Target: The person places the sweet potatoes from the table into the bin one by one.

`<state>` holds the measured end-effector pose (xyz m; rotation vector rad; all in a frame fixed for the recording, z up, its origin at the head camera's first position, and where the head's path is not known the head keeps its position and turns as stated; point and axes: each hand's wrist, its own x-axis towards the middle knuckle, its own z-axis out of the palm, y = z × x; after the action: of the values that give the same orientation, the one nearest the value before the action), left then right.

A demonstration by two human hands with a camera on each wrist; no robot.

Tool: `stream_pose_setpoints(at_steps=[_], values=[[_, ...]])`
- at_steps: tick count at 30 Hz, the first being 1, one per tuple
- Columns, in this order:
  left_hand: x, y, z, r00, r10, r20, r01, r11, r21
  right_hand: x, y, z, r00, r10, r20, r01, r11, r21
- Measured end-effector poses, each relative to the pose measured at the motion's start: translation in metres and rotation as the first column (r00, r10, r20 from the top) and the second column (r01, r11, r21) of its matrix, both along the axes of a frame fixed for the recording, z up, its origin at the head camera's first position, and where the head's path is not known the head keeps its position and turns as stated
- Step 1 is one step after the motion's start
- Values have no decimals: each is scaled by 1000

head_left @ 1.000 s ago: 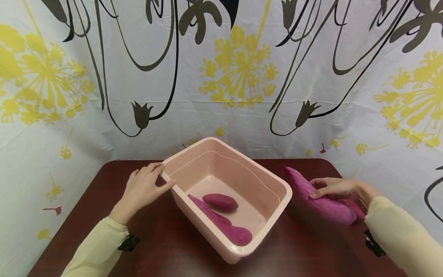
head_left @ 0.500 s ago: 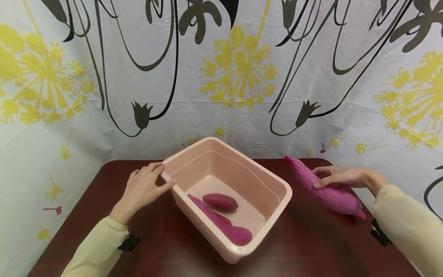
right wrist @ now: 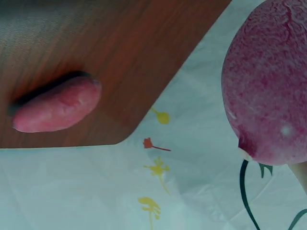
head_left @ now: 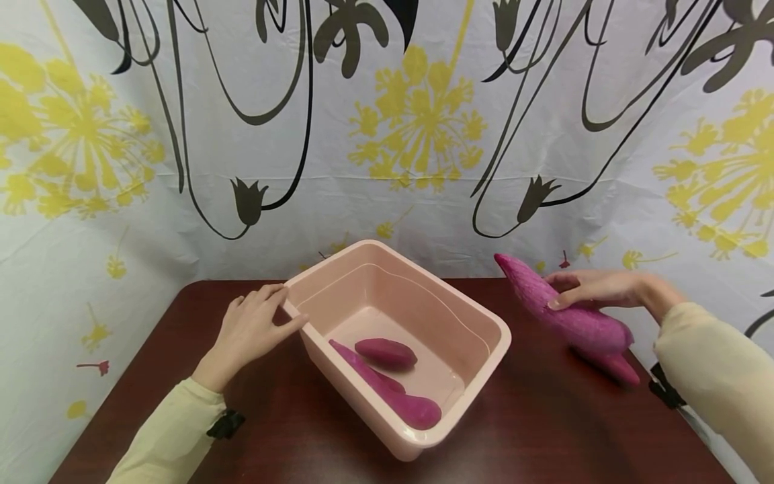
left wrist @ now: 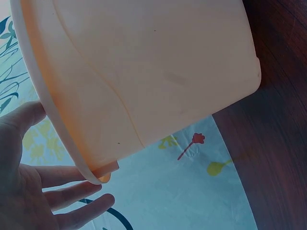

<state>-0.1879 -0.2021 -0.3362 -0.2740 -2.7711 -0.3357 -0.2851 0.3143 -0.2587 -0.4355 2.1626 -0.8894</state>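
My right hand (head_left: 595, 289) holds a large purple sweet potato (head_left: 538, 292) above the table, its pointed end toward the back left. Its rounded end (right wrist: 268, 86) fills the right side of the right wrist view. Below it a smaller pink-purple sweet potato (right wrist: 57, 105) lies on the table. My left hand (head_left: 250, 333) rests straight fingers on the rim of a pale pink basin (head_left: 447, 275); thumb and fingertips touch the rim in the left wrist view. Inside lie a short sweet potato (head_left: 387, 353), a long one (head_left: 420, 410) and a third mostly hidden.
The dark wooden table (head_left: 514, 437) carries the basin at its middle. A patterned cloth (head_left: 393, 134) with yellow flowers and dark stems hangs close behind the table and along its sides.
My right hand has lifted the large sweet potato up off the table area, uncovering more of the smaller one beneath. The left hand and basin have stayed put.
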Motion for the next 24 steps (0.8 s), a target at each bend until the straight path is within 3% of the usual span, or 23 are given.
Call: stream_pose_setpoints(at_steps=[11, 24], values=[[1, 0, -1, 1000, 1, 7, -1, 1000, 2, -2, -16, 26, 1000, 19, -22, -19, 1000, 6], [0, -1, -1, 1000, -2, -4, 1, 1000, -2, -6, -37, 44, 995, 74, -73, -73, 997, 13]])
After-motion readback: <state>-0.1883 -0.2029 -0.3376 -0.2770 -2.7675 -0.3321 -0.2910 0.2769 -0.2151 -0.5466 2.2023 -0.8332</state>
